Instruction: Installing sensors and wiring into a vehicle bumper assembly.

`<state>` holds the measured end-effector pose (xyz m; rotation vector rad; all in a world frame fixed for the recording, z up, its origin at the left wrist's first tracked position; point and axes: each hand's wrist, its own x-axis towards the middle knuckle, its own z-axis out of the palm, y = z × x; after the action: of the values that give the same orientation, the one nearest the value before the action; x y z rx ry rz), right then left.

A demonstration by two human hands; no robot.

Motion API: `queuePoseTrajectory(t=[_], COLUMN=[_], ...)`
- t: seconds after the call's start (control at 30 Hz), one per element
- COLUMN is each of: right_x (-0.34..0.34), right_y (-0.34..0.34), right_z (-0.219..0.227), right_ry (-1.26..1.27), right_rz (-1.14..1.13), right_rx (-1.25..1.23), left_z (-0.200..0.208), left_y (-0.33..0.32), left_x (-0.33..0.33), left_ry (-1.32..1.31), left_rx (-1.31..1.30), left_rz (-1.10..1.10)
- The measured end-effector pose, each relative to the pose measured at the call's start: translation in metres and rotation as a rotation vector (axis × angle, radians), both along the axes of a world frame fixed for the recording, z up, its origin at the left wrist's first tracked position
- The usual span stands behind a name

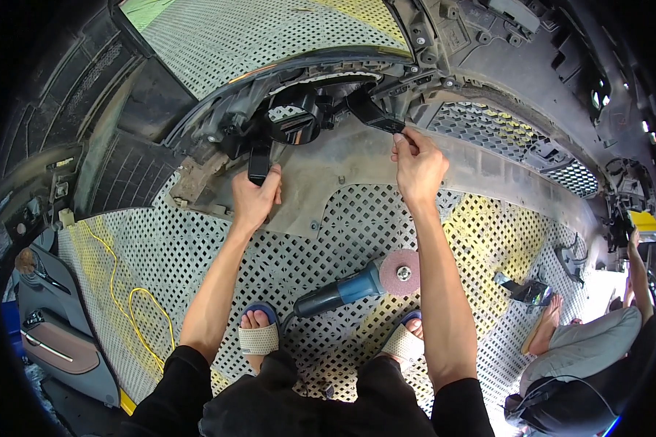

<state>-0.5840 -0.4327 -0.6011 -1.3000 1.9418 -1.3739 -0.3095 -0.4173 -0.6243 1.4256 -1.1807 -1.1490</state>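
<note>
A black plastic piece with a round opening (315,130) sits against the inner side of a large dark car bumper (372,160). On its left, a stubby black arm (259,162) points down toward me. My left hand (256,197) is closed around the lower end of this arm, thumb along its side. To the right, a flat black strip (372,113) slants down from the bumper's edge. Its lower end is pinched between the thumb and fingers of my right hand (420,162). Whether arm, strip and round piece are one part, I cannot tell.
A blue angle grinder (358,285) with a pinkish disc lies on the perforated floor between my sandalled feet. A yellow cord (135,313) runs along the left, near a car door panel (69,328). At the right sits another person (590,349), beside a dark tool (530,291).
</note>
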Motion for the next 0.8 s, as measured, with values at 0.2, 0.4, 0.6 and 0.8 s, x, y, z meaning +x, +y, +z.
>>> queuePoseTrajectory(t=[0.2,0.4,0.6,0.8], right_x=[-0.003,-0.002,-0.001,-0.005], right_y=[0.002,0.000,0.000,-0.005], right_z=[-0.010,-0.014,-0.020,-0.024], right_ry=[-0.029,0.036,0.021,0.000], right_rz=[0.035,0.023,0.018,0.014], right_rx=[-0.052,-0.066,-0.085,-0.088], left_z=[0.022,0.038,0.024,0.037], left_y=[-0.003,-0.009,-0.010,-0.002], left_x=[0.011,0.015,0.018,0.005], left_ry=[-0.357,-0.721,-0.845,-0.819], left_rx=[0.030,0.151,0.057,-0.009], left_rz=[-0.053,-0.115,-0.040,-0.012])
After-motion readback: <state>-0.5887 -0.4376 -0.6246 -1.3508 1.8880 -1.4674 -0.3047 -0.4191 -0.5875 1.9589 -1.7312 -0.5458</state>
